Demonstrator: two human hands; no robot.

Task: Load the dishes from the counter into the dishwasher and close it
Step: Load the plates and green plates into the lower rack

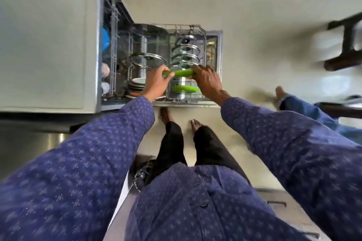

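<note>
- I see the dishwasher [109,64] standing open, so the closing step is not yet done and I judge it comes last.
- Its lower rack [202,45] is pulled out over the floor and already well filled, which tells me loading is far along.
- A large steel pot [148,31] sits at the far side of the rack, with a glass lid [147,60] propped just in front of it.
- A row of smaller glass lids [186,51] stands upright in the right half of the rack.
- White plates [137,84] are stacked on the near left, beside my left wrist.
- One green plate [185,89] already stands in the near right section.
- A second green plate [179,73] is held just above it, still clear of the tines as far as I can tell.
- My left hand [156,84] pinches its left edge, thumb on top.
- My right hand [207,80] grips its right edge with fingers curled over the rim.
- The surface with the remaining dishes is out of view, so I cannot tell how many are left.
</note>
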